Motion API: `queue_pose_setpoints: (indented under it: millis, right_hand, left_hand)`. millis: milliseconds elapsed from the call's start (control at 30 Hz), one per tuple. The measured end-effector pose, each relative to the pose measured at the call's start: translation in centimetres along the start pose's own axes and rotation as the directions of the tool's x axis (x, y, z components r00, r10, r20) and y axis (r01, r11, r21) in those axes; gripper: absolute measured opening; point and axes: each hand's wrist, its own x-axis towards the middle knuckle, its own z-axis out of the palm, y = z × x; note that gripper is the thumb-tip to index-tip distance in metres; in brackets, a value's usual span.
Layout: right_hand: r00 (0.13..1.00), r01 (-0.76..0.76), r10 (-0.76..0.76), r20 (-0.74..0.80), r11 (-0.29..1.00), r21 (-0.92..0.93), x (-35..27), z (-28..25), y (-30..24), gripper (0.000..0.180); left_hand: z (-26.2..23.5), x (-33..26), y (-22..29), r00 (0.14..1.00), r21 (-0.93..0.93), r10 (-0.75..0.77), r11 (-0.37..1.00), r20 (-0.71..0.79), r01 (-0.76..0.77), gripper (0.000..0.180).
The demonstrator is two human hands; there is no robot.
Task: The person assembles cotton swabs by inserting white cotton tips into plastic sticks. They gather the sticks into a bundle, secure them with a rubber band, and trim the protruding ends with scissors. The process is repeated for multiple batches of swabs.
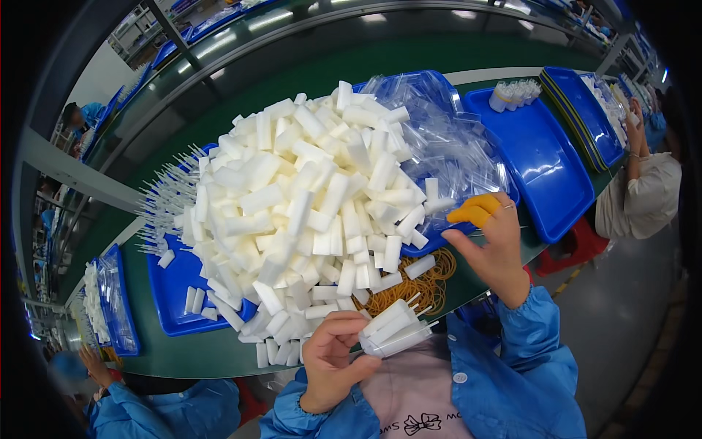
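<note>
My left hand (pixel 333 358) is closed around a small bundle of white foam pieces (pixel 395 329) in clear plastic sleeves, with thin white sticks poking out of its far end. The bundle is held just over the table's near edge. My right hand (pixel 493 238) is raised at the near corner of a blue tray of clear plastic sleeves (pixel 453 146). Yellow finger cots (pixel 475 208) cover some of its fingers; thumb and fingers are apart and nothing shows between them. A large heap of white foam cylinders (pixel 307 190) fills the middle of the table.
Tan rubber bands (pixel 417 285) lie by the heap's near edge. Thin white sticks (pixel 172 201) are piled at left above a blue tray (pixel 164 293). At right, another blue tray (pixel 545 168) holds finished-looking bundles (pixel 515 95). Co-workers sit at both sides.
</note>
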Motion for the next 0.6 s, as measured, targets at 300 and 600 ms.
queue_pose_setpoints:
  millis: [300, 600]
  right_hand:
    - [0.998, -0.061, 0.061, -0.021, 0.998, -0.004, -0.4, 0.9, 1.1, 0.021]
    - [0.906, -0.412, 0.314, 0.285, 0.489, 0.769, -2.0, -3.0, -1.5, 0.017]
  left_hand:
    - [-0.1, 0.0, 0.2, 1.0, 0.012, 0.005, 1.0, 0.004, -0.005, 0.045]
    - [0.6, 0.3, 0.0, 0.995, 0.181, 0.104, 0.978, -0.005, -0.101, 0.046]
